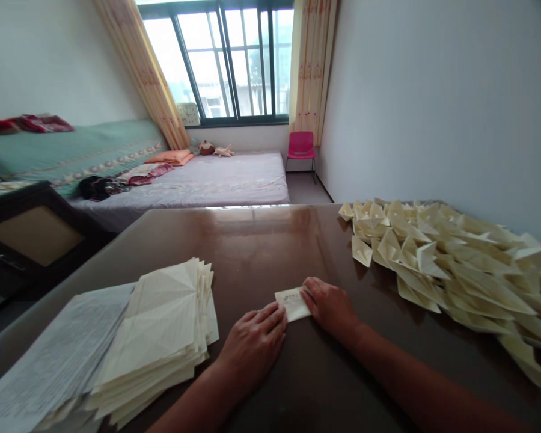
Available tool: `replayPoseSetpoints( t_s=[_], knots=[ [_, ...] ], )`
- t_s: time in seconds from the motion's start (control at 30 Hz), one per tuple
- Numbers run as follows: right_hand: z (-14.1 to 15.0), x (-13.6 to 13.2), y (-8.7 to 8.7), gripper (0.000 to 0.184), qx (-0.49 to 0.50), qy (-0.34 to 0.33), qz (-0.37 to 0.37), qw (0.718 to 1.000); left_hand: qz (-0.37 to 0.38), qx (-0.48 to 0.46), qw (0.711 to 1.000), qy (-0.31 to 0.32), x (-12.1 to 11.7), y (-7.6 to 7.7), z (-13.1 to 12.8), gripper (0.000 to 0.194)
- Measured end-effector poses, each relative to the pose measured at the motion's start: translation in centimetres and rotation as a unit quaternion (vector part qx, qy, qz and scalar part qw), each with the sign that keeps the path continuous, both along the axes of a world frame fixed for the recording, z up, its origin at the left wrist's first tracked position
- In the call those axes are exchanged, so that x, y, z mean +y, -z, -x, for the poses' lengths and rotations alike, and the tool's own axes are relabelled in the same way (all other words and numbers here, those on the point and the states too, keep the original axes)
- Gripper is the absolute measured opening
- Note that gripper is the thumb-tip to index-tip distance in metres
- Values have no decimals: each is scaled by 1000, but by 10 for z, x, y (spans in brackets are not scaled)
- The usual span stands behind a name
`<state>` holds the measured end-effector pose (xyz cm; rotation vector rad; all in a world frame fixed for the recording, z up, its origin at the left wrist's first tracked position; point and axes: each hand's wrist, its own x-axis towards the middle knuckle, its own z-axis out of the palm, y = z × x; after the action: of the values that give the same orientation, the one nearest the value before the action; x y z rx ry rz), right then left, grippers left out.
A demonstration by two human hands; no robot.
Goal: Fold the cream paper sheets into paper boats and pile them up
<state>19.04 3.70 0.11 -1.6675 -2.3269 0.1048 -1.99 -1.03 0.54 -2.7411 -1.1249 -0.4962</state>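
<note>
A small folded piece of cream paper (pixel 295 305) with faint print lies on the brown table, between my two hands. My left hand (pixel 256 340) rests over its left edge, fingers close together and fingertips on the paper; the thumb is hidden. At the opposite edge, my right hand (pixel 330 304) grips the paper with bent fingers. A stack of creased cream sheets (pixel 162 325) lies to the left of my left hand. Off to the right, many folded paper boats (pixel 433 258) are heaped in overlapping rows.
Printed sheets (pixel 58 355) lie partly under the creased stack at the left of the table (pixel 252 240). Beyond the table are a bed (pixel 234 180), a pink chair (pixel 302 146) and a window. A dark cabinet (pixel 36 234) stands at left.
</note>
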Motion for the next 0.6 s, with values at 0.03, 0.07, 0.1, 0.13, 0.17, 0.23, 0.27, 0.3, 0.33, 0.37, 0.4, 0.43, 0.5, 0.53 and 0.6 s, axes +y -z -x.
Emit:
replayPoseSetpoints(
  t_s=[0.03, 0.07, 0.1, 0.13, 0.17, 0.23, 0.27, 0.3, 0.33, 0.37, 0.4, 0.43, 0.5, 0.53, 0.6],
  knots=[
    [0, 0, 0, 20, 1, 0, 1, 1000, -4, -5, 1000, -2, 0, 0, 1, 28],
    [0, 1, 0, 20, 2, 0, 2, 1000, -7, -10, 1000, -4, 0, 0, 1, 28],
    [-1, 1, 0, 20, 3, 0, 0, 1000, -11, -14, 1000, -5, 0, 0, 1, 28],
    [-1, 0, -1, 20, 1, -3, -6, 1000, -13, -16, 1000, -6, 1, 1, 1, 27],
    [-1, -1, -3, 20, -3, -6, -21, 1000, -14, -17, 1000, -8, 1, 1, 0, 27],
    [-1, -6, -8, 28, -19, -22, -72, 997, -15, -17, 1000, -11, 1, 2, 0, 27],
    [0, -10, -10, 33, -29, -36, -101, 994, -14, -17, 1000, -12, 1, 2, -1, 26],
    [2, -14, -13, 36, -38, -58, -123, 990, -14, -17, 1000, -12, 1, 3, -1, 26],
    [4, -18, -14, 34, -45, -82, -131, 987, -15, -19, 1000, -11, 2, 3, -1, 26],
    [6, -22, -16, 28, -51, -114, -122, 985, -17, -22, 1000, -10, 2, 4, -2, 26],
    [8, -25, -16, 20, -59, -145, -104, 982, -18, -25, 999, -10, 2, 4, -2, 26],
    [10, -28, -16, 17, -69, -165, -88, 980, -18, -27, 999, -10, 2, 4, -2, 26],
    [11, -33, -16, 17, -97, -185, -67, 976, -17, -29, 999, -11, 2, 5, -1, 26],
    [11, -36, -16, 18, -114, -183, -63, 974, -15, -28, 999, -12, 1, 5, -1, 25],
    [8, -41, -17, 20, -145, -172, -66, 972, -10, -24, 1000, -16, 1, 4, -1, 24]
  ],
)
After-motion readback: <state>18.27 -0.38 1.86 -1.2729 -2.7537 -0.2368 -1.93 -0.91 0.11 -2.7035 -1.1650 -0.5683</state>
